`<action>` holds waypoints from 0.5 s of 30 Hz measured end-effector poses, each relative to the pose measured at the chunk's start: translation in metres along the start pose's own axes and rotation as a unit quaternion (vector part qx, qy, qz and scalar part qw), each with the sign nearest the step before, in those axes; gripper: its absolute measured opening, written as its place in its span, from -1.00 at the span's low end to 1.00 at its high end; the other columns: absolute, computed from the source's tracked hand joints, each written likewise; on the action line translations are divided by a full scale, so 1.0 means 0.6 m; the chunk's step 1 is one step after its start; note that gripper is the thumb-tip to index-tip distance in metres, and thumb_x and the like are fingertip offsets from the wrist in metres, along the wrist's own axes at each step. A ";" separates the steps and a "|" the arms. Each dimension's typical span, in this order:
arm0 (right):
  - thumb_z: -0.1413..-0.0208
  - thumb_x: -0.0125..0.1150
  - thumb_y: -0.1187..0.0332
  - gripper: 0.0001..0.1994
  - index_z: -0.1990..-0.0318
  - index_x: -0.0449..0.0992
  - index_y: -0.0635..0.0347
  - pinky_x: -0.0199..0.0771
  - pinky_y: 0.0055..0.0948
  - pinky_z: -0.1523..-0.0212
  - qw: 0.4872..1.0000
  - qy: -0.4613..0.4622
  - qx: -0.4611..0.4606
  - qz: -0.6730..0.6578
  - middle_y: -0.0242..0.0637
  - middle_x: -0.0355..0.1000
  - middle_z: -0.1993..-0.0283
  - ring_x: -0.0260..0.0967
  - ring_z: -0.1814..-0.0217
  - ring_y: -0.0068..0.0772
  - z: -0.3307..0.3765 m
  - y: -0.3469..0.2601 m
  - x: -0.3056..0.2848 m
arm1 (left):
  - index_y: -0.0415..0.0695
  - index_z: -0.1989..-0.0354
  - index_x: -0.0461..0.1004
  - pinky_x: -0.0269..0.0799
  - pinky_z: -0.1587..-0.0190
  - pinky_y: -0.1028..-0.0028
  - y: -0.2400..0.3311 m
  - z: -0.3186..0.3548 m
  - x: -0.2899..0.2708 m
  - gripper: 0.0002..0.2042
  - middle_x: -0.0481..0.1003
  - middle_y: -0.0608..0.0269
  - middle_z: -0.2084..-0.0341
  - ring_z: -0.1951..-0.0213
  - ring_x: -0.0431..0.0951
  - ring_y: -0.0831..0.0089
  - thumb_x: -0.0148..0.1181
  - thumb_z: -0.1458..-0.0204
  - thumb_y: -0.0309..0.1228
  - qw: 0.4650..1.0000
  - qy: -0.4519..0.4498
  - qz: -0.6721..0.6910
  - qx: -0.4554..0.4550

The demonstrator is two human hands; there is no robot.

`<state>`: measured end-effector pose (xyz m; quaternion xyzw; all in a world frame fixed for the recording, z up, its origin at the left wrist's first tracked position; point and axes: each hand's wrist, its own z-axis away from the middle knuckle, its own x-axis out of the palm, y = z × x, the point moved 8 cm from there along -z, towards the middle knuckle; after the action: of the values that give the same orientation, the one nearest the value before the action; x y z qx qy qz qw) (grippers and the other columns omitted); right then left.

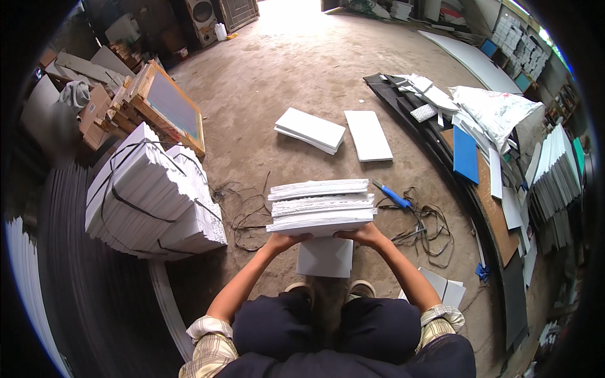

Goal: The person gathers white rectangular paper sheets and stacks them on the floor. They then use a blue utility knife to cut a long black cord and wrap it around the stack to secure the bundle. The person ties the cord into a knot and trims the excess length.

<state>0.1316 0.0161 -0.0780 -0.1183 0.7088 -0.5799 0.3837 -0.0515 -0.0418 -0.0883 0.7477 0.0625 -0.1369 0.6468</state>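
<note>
Centre of frame: thick stack of white sheets (321,208), held off the floor by both hands from below at its near edge. Left hand (285,241) grips under the near-left corner, right hand (363,235) under the near-right corner, fingers curled up under the bottom sheets, thumbs hidden. Stack sits straight ahead of the person, just above the hands; long axis runs left to right across the frame, so both hands are equally near, one per end. Stack looks like thin rigid white boards or plastic panels, edges ragged and stepped in three uneven bunches, flat matte faces. Directly below it, lower centre, a single white sheet (325,257) lies on the floor in front of the person's shoes (328,290). Floor (283,69) is bare dusty concrete. Blue-handled tool (392,194) just right of the stack, beside a tangle of dark strapping (422,227). Left of frame: big bundled block of white sheets (151,195) bound by black straps. Upper centre: two more white sheet piles (312,129) and (368,135) lying flat, well apart from the hands. Right edge: curved bench (491,208) littered with white and blue offcuts.
</note>
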 end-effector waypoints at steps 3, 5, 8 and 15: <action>0.33 0.43 0.31 -0.41 0.06 0.37 0.27 0.28 -0.35 -0.02 0.998 0.021 0.019 -0.063 -0.17 0.36 0.08 0.28 -0.01 -0.30 0.002 -0.027 -0.003 | -0.25 0.12 0.37 0.34 0.09 0.38 0.002 0.000 0.001 -0.49 0.44 0.09 0.21 0.15 0.41 0.32 0.37 0.28 -0.31 1.000 0.020 0.000 0.017; 0.31 0.41 0.25 -0.42 0.07 0.37 0.28 0.30 -0.34 0.00 0.999 0.044 0.005 -0.028 -0.13 0.35 0.10 0.29 0.02 -0.26 -0.001 -0.043 -0.025 | -0.27 0.11 0.33 0.33 0.08 0.35 0.024 -0.023 0.001 -0.46 0.38 0.09 0.20 0.11 0.38 0.29 0.35 0.27 -0.24 1.000 -0.012 0.005 0.005; 0.19 0.32 0.11 -0.41 0.06 0.34 0.36 0.35 -0.42 0.08 0.990 0.118 0.036 -0.069 -0.09 0.37 0.16 0.33 0.10 -0.30 -0.022 -0.039 -0.051 | -0.32 -0.05 0.07 0.30 0.03 0.31 0.021 -0.081 -0.016 -0.23 0.21 0.01 0.09 0.06 0.33 0.21 0.32 0.26 -0.12 0.996 -0.013 0.066 -0.051; 0.19 0.17 -0.19 -0.16 -0.06 0.23 0.43 0.28 -0.35 0.00 0.945 0.063 0.276 -0.164 0.03 0.34 0.10 0.28 -0.01 -0.22 0.007 0.115 0.015 | -0.34 -0.02 0.23 0.12 -0.05 0.20 -0.093 -0.052 0.051 -0.28 0.31 -0.18 0.19 -0.04 0.14 0.13 0.19 0.19 0.01 0.965 -0.065 0.029 -0.251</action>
<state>0.1479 0.0283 -0.1449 -0.0857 0.5147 -0.8140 0.2553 -0.0334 -0.0050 -0.1465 0.5523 0.0312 -0.1461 0.8202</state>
